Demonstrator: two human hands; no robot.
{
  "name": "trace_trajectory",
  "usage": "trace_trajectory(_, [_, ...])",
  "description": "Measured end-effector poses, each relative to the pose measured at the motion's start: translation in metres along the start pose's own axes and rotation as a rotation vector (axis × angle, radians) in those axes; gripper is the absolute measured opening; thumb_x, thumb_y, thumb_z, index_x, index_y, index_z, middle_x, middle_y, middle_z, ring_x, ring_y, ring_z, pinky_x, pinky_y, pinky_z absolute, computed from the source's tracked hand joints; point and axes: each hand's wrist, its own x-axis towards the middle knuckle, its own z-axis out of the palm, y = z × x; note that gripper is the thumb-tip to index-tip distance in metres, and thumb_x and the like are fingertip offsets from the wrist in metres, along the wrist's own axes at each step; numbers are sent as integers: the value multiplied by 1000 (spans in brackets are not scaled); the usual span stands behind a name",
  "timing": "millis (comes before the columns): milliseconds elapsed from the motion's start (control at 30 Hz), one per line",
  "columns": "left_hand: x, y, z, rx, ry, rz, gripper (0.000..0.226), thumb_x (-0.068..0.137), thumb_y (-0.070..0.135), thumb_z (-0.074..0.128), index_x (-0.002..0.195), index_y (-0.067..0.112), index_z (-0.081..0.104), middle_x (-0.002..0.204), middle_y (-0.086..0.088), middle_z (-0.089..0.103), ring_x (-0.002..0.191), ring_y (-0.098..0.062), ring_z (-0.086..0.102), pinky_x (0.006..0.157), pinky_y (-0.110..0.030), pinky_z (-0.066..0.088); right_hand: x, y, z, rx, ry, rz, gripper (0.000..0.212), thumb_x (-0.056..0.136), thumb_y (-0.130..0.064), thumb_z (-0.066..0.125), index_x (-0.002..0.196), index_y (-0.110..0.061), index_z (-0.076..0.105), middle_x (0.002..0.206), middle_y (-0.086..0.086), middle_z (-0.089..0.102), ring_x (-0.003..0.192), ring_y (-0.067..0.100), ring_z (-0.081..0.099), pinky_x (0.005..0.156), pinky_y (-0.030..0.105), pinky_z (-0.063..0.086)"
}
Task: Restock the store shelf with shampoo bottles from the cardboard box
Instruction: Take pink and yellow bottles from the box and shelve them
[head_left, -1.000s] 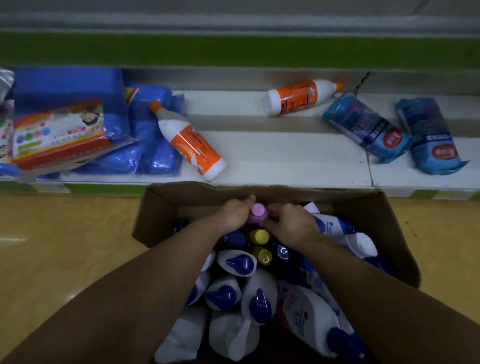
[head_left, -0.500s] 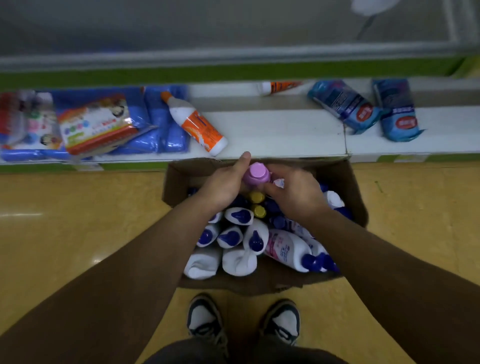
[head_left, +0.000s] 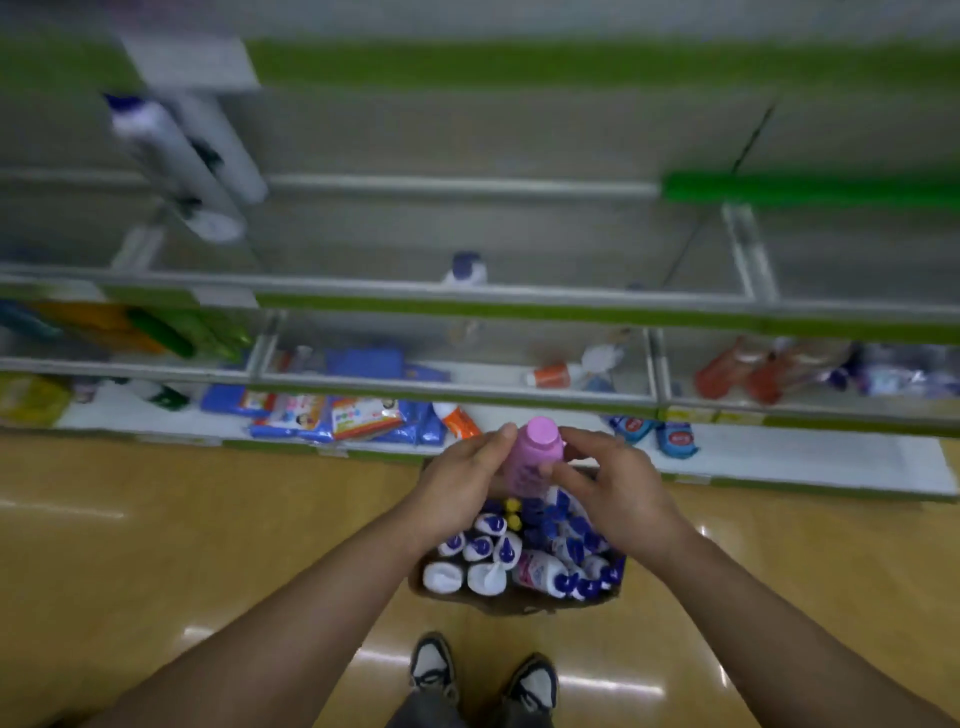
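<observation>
- The left hand wraps round a pink bottle, held upright above the cardboard box on the floor.
- The right hand seems to pinch the bottle's side; it's blurry.
- White, blue-capped bottles fill the box.

Blur leaves no label or sign legible.
</observation>
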Motion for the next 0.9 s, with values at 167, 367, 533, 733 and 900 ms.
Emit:
trace_trajectory(167, [-78,75,-32,-1,86,173,27,99,49,42,101,45,69,106,28,66,106,8,59,84,-6,39,-30,-93,-60,5,58,-128,29,91,-44,64,119,-40,66,98,-13,71,92,3,64,84,35,53])
trace_trajectory(367, [-129,142,-75,52,250,401,38,106,33,39,125,15,66,127,-4,64,120,-15,57,103,-18,38,-37,-196,-116,36,112,-323,23,88,-37,71,111,-36,72,88,-16,75,83,2,69,81,35,56])
trace_trajectory(533, [-157,187,-113,-16,349,500,47,100,48,44,120,14,69,117,-7,69,107,-14,64,97,-17,44,-34,-266,-144,49,156,-427,22,90,-33,70,111,-30,74,89,-11,76,83,3,70,81,28,54])
trace_trajectory(733, [-166,208,-154,-112,395,617,43,91,35,56,125,12,64,121,-2,68,108,-11,62,91,-8,43,-5,-319,-141,37,196,-457,23,89,-38,66,110,-31,73,87,-8,76,82,11,72,80,36,57])
trace_trajectory(900, [-149,200,-212,-161,411,623,66,61,45,64,123,22,62,112,3,72,107,-10,66,100,-35,50,35,-363,-114,56,223,-473,19,90,-38,65,107,-32,73,78,-9,74,68,9,65,63,28,47])
